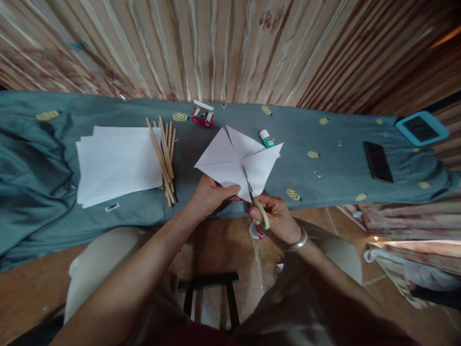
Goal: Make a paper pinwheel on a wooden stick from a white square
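Note:
A white square of paper (219,169) with slits running in from its corners is held over the near edge of the cloth. My left hand (212,194) pinches its near side, thumb on top and fingers beneath. Light-green-handled scissors (264,217) are in my right hand (279,216), closed around the handle loops. Their blades are at the paper's near corner, one blade lying over the sheet and pointing toward its centre; the other is mostly hidden. Just beyond the paper lies a green and white glue stick (266,138).
Left on the teal cloth (342,173) are a stack of white sheets (118,166) and several wooden pencils (165,158). An open red box (202,115) of small metal pieces stands at the back. A phone (378,162) and a blue-framed tablet (422,128) lie right. Below is a dark stool (209,281).

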